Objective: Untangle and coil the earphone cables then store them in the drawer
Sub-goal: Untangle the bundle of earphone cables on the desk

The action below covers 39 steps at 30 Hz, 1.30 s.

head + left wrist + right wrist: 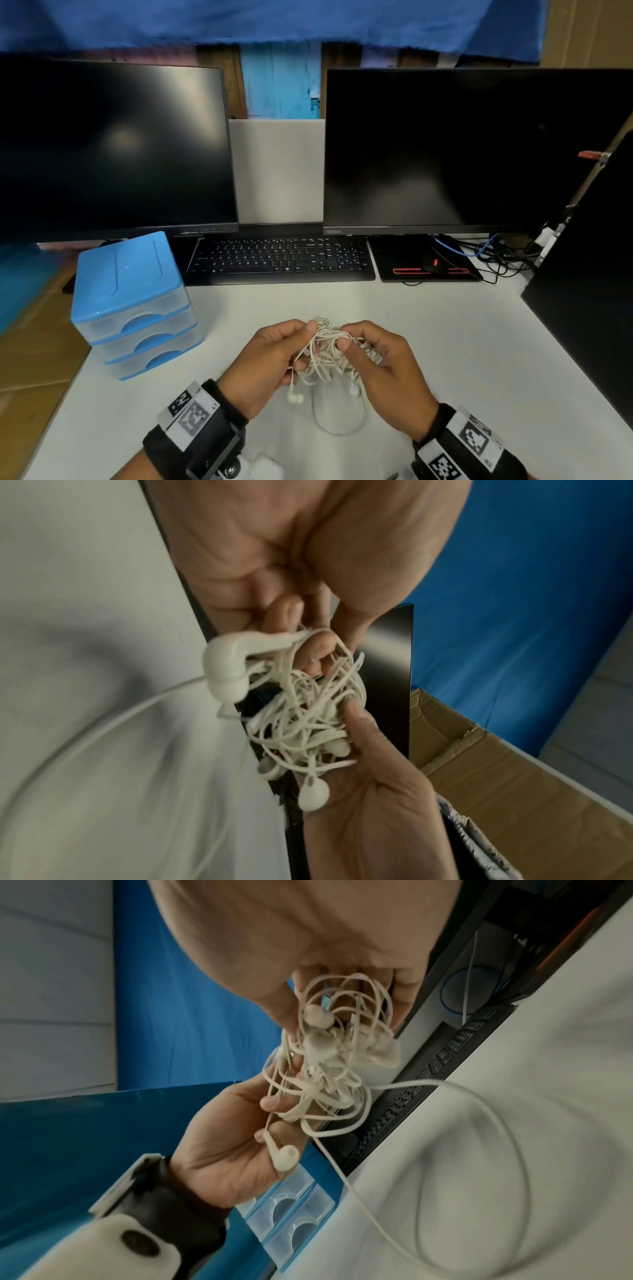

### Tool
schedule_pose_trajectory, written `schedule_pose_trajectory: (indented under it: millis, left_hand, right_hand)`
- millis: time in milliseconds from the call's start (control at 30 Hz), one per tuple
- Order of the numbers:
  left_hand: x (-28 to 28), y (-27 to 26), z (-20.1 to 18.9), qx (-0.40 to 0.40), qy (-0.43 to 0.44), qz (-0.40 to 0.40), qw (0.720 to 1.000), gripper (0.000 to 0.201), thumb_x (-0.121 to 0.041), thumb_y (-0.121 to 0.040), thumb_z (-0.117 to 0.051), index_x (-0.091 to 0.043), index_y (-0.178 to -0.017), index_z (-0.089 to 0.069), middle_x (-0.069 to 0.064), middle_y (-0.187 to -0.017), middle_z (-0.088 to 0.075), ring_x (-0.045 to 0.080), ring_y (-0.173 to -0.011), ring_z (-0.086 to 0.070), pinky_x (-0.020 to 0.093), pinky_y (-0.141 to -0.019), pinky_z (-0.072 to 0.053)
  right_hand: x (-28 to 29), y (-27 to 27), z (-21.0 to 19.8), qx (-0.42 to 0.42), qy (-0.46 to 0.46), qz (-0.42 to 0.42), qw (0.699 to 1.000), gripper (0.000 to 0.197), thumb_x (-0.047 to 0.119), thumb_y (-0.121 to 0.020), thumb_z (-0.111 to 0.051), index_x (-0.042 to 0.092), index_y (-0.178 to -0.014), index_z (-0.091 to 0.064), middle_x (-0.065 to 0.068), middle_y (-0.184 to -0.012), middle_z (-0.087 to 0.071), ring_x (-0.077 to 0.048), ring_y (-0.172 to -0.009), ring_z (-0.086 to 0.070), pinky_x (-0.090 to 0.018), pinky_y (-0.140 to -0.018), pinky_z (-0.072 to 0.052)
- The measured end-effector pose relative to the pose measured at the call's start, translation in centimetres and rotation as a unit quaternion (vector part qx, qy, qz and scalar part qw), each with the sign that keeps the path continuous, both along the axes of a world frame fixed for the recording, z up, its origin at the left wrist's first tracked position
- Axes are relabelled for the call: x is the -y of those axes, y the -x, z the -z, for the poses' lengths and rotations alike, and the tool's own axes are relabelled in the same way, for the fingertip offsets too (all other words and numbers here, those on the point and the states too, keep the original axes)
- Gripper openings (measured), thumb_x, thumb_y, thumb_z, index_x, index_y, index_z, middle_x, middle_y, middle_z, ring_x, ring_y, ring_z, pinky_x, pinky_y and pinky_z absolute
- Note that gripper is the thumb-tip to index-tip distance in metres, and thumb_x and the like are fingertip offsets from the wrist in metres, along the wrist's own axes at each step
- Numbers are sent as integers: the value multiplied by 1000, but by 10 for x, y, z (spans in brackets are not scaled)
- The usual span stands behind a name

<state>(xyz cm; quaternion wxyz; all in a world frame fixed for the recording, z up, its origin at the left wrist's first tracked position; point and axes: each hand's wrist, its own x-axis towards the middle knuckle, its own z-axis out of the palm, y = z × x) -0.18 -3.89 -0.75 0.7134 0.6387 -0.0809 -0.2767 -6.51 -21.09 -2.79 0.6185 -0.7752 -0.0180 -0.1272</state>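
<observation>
A tangled bundle of white earphone cables (327, 353) hangs above the white desk (445, 342), held between both hands. My left hand (270, 359) pinches the bundle's left side with curled fingers; my right hand (380, 363) grips its right side. Earbuds (295, 397) dangle below, and one cable loop (339, 425) droops onto the desk. In the left wrist view the tangle (308, 710) sits between my fingers with an earbud (226, 669) sticking out. The right wrist view shows the knot (329, 1064) and the drawer unit (294, 1218). The blue drawer unit (133, 308) stands at the left with all three drawers closed.
Two dark monitors (109, 147) (472, 150) stand behind a black keyboard (281, 257). A mouse on a black pad (428, 267) lies at the right beside loose cables (496, 253). A black panel (589, 291) borders the desk's right edge. A cardboard box (514, 791) shows beyond it.
</observation>
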Motion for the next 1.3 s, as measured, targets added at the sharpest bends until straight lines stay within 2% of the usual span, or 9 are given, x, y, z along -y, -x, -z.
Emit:
schedule_pose_trajectory:
  millis: [67, 300, 400, 567, 700, 833, 1000, 1167, 1300]
  left_hand:
    - [-1, 0, 2, 24, -16, 9, 1000, 29, -40, -78, -73, -13, -82, -67, 4, -72, -54, 9, -52, -44, 21, -50, -33]
    - [-4, -2, 1, 61, -26, 31, 997, 27, -20, -76, -74, -2, -96, -71, 3, -77, -67, 10, -56, -51, 20, -46, -35]
    - [-4, -2, 0, 64, -20, 31, 997, 19, -18, -83, -66, -6, -96, -73, 2, -77, -71, 9, -56, -54, 20, -45, -37]
    - [-1, -2, 0, 53, -10, 12, 998, 15, -11, -94, -55, -11, -97, -70, 6, -78, -74, 10, -54, -55, 19, -46, -36]
    - [-1, -1, -1, 63, 0, 14, 998, 11, -14, -89, -61, -11, -96, -69, 2, -77, -72, 10, -56, -51, 18, -48, -35]
    - [-2, 0, 0, 80, 11, 27, 996, 18, -17, -77, -71, -11, -94, -72, 1, -80, -73, 5, -57, -53, 17, -50, -35]
    - [-1, 0, 2, 86, 21, -2, 996, 18, -22, -76, -69, -9, -87, -76, 5, -78, -72, 8, -61, -54, 20, -53, -39]
    - [-1, 0, 0, 94, 9, -3, 995, 21, -27, -74, -70, -8, -82, -76, 5, -72, -69, 11, -62, -52, 21, -55, -38]
    - [1, 2, 3, 101, 3, -11, 995, 19, -28, -79, -71, -9, -79, -74, 7, -72, -66, 14, -64, -49, 20, -54, -38]
  right_hand:
    - [0, 0, -3, 2, -18, -6, 1000, 15, 15, -96, -58, 11, -88, -70, -13, -81, -69, -32, -70, -61, -36, -66, -50]
    - [1, -3, -5, -18, -84, -10, 996, 29, 26, -95, -55, 1, -83, -62, -28, -78, -61, -23, -68, -53, -37, -66, -44]
    - [4, -6, -5, -39, -119, -8, 992, 29, 23, -96, -56, -1, -81, -62, -20, -76, -62, -24, -70, -55, -38, -69, -45]
    - [7, -3, -12, -54, -144, -41, 987, 24, 16, -95, -59, -1, -80, -67, -9, -78, -69, -15, -75, -63, -23, -73, -50]
    - [6, -3, -14, -54, -144, -38, 987, 28, 29, -88, -64, 2, -83, -70, -17, -86, -72, -16, -80, -66, -24, -77, -52]
    - [6, 0, -13, -21, -78, -13, 997, 3, 10, -84, -75, 10, -84, -72, -12, -88, -72, -10, -77, -63, -26, -74, -52]
    - [3, 4, -15, 13, -23, -4, 1000, 16, -1, -82, -73, 14, -88, -70, -2, -86, -71, -4, -76, -62, -14, -69, -49]
    - [2, 5, -15, 35, 12, 18, 999, 14, 11, -79, -80, 22, -86, -75, 3, -95, -71, -15, -101, -65, -19, -88, -49]
    - [4, 3, -13, 28, 55, 26, 998, 12, 14, -82, -76, 26, -80, -74, 10, -94, -68, -14, -104, -62, -25, -93, -47]
